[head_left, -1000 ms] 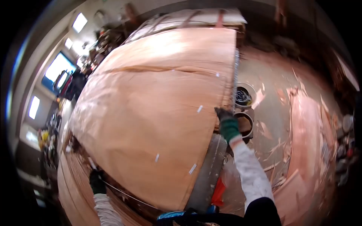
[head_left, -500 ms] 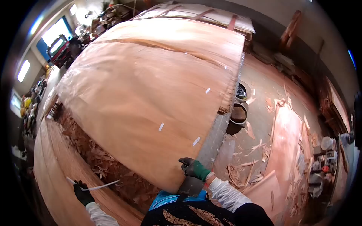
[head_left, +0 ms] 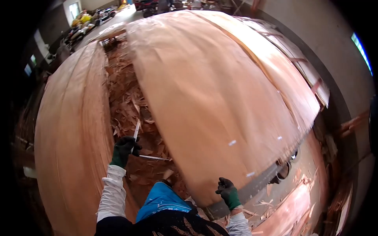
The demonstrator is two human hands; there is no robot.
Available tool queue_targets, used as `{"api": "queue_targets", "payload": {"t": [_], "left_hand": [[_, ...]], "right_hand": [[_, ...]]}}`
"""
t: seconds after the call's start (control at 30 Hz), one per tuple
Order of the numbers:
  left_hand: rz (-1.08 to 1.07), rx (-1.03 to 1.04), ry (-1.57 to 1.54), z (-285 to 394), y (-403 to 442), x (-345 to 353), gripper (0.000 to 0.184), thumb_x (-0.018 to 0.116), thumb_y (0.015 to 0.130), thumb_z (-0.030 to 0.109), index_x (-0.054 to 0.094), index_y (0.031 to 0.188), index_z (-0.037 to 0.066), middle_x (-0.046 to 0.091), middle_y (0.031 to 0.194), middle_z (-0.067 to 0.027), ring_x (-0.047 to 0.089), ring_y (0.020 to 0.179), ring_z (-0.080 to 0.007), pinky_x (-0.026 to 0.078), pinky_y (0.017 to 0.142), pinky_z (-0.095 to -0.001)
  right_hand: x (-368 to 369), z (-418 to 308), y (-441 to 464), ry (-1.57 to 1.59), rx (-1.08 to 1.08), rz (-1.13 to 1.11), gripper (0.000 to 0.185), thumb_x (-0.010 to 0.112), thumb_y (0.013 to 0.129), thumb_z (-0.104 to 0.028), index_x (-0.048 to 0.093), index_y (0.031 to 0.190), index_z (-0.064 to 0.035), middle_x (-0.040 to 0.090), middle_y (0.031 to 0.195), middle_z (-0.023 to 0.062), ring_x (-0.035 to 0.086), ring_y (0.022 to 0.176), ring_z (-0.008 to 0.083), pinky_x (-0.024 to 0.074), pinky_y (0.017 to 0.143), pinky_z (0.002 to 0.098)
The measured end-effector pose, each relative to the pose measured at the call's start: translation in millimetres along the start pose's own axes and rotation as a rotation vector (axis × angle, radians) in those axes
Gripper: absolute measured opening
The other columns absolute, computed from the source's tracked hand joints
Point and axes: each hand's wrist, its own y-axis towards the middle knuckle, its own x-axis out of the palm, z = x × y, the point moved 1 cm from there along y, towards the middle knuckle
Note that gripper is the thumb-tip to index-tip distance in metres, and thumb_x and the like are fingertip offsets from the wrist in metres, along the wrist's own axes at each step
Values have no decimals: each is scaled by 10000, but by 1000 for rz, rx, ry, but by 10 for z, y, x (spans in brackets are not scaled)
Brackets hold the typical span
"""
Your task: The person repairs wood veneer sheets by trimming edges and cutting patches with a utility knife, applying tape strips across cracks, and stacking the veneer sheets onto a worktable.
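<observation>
My left hand [head_left: 124, 151], in a dark green glove, is closed on a thin white strip [head_left: 136, 130]. One end of the strip points up, and the other [head_left: 155, 157] reaches out to the right above wood scraps. My right hand [head_left: 228, 193], gloved in black and green, hovers over or touches the near right corner of a large wood veneer sheet [head_left: 204, 98]. Its fingers are curled in, and whatever they might hold is hidden. Short white tape pieces [head_left: 232, 142] dot the sheet, which has a long dark split or fold running across its far part.
A second stack of veneer [head_left: 67, 129] lies on the left. Between the stacks is a gap filled with torn wood scraps [head_left: 130, 94]. Round buckets [head_left: 281, 173] stand on the floor at the right, near loose veneer pieces [head_left: 287, 208]. A wall rises beyond.
The view has swung to the left. My left hand has come up and inward with the white strip, over the scrap-filled gap. My right hand's fingers have curled in more.
</observation>
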Motion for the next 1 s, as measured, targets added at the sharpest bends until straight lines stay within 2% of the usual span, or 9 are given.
{"api": "queue_targets", "payload": {"t": [0.23,0.4,0.43,0.5,0.53,0.6,0.7,0.73,1.0], "left_hand": [[-73,-31,44,495,613,-1077,265,580,866,44,586,1129,9,670,940,-136,681,699,-215,566,516,-311],[-224,-127,19,902,730,-1666,317,539,894,8,537,1211,-5,673,908,-166,688,723,-235,561,535,-307],[-252,-126,-12,989,741,-1829,322,539,894,7,533,1216,-11,672,912,-171,688,733,-240,560,537,-309],[-346,-54,-67,1227,789,-2068,332,531,902,11,523,1233,-15,670,916,-193,686,763,-273,560,553,-333],[-368,-59,22,1370,833,-2185,343,536,904,28,513,1242,-26,669,901,-198,683,789,-293,564,585,-357],[-433,51,-170,1521,1010,-2271,354,559,895,35,511,1239,-33,671,892,-205,682,761,-304,565,598,-366],[-402,368,182,1991,1355,-2190,297,633,809,-34,647,1105,-12,673,800,-107,660,696,-171,548,654,-286],[-367,377,345,2199,1487,-2164,164,719,749,161,692,821,16,651,718,-98,675,719,-228,552,685,-365],[-584,1021,387,3248,3035,-2304,144,628,853,219,693,781,112,716,859,-103,688,724,-169,556,715,-349]], "right_hand": [[1573,-650,-94,-195,1,-254,413,568,873,-98,501,1271,-13,612,1089,89,648,772,165,473,613,247],[2815,-364,332,272,550,-446,426,578,889,-127,501,1280,25,627,1113,63,587,961,120,464,853,256],[3038,-487,437,-273,-1,-596,414,573,897,-143,511,1273,18,626,1112,65,587,941,116,458,851,248],[3483,-765,618,-367,-55,-568,392,568,909,-169,530,1259,4,630,1107,66,586,897,107,456,820,239],[3754,-1027,611,73,458,-390,383,569,912,-179,540,1251,-4,634,1101,65,584,874,102,460,790,237],[3911,-1053,881,-180,214,-424,389,576,902,-176,534,1245,2,638,1100,54,578,774,98,442,661,217],[4146,-1037,1375,180,458,-314,368,566,890,-128,528,1228,14,637,1079,76,583,766,113,444,660,208],[4227,-1028,1536,229,459,-316,360,564,887,-115,528,1220,16,637,1072,82,585,771,116,445,659,207],[5474,-1955,3041,235,535,-464,341,567,882,-107,534,1210,-18,635,1073,93,612,840,147,499,753,238]]}}
